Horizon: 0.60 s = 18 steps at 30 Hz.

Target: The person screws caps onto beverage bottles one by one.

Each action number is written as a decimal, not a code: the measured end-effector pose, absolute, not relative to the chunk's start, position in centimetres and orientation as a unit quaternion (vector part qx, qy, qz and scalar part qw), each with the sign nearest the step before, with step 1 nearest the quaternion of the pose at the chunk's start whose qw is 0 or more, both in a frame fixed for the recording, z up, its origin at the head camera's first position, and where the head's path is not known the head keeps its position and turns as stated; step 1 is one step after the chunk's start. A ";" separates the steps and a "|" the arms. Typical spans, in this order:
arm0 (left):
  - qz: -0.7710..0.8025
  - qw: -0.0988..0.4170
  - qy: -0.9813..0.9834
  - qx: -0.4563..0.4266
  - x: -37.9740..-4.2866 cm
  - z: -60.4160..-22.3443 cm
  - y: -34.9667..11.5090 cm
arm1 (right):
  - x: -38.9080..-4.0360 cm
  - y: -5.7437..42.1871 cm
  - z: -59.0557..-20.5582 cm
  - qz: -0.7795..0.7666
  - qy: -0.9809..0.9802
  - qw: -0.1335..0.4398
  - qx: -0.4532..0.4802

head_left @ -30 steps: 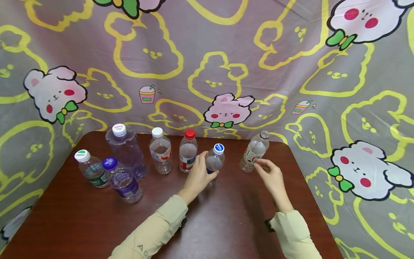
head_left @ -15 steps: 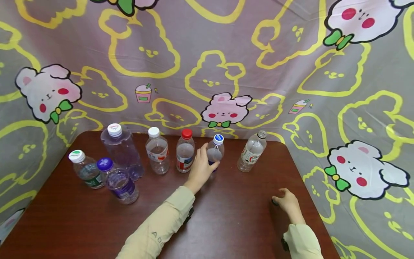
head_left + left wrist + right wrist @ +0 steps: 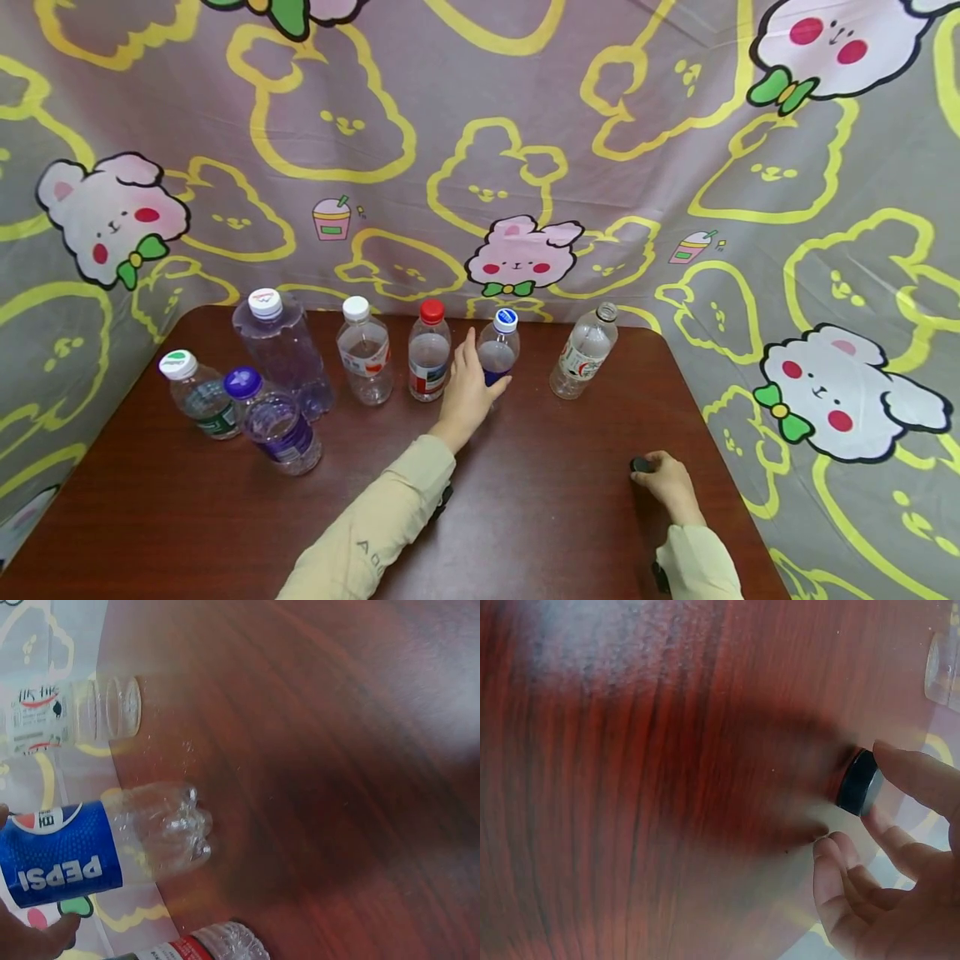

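A Pepsi bottle [image 3: 64,851] with a blue label and a white-and-blue cap stands on the table. My left hand [image 3: 467,392] is at its left side, fingers extended and thumb near the label. In the right wrist view, a black bottle cap [image 3: 859,782] sits between thumb and index finger of my right hand [image 3: 900,862], which pinches it low over the tabletop. An uncapped clear bottle [image 3: 583,354] with a pale label stands right of the Pepsi bottle. Close to the left hand's other side is a red-capped bottle [image 3: 429,354].
Further left stand a white-capped bottle [image 3: 365,354], a large purple-tinted bottle [image 3: 288,354], a purple-capped bottle [image 3: 277,429] and a green-labelled bottle [image 3: 202,400]. They share a brown wooden table [image 3: 540,517]. A patterned cloth [image 3: 405,92] hangs behind and beside it.
The right hand has moved from the uncapped bottle down to the right and now pinches the black cap. The Pepsi bottle shifted slightly back; the left hand's fingers have straightened beside it.
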<state>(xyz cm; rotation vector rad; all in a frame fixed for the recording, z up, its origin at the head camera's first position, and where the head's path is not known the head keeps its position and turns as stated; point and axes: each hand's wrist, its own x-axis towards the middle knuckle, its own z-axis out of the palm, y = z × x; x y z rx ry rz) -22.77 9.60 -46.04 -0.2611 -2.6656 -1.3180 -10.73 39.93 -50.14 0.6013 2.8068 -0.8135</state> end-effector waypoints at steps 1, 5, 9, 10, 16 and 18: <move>-0.439 0.088 -0.890 -0.088 -22.6 -46.2 9.6 | -10.7 40.0 -50.2 -0.271 0.938 0.076 0.201; -0.433 0.137 -0.886 -0.096 -21.4 -47.1 9.8 | -10.7 40.1 -50.5 -0.267 0.938 0.076 0.208; -0.426 0.204 -0.875 -0.110 -19.9 -48.2 9.8 | -10.6 40.1 -50.7 -0.266 0.935 0.084 0.219; -0.421 0.224 -0.871 -0.118 -19.6 -48.6 9.9 | -10.6 40.1 -50.8 -0.265 0.934 0.085 0.222; -0.362 0.406 -0.802 -0.246 -18.6 -50.4 10.5 | -10.4 39.9 -51.1 -0.267 0.931 0.079 0.235; -0.329 0.447 -0.773 -0.307 -18.7 -50.4 10.9 | -10.3 39.9 -51.2 -0.266 0.932 0.074 0.234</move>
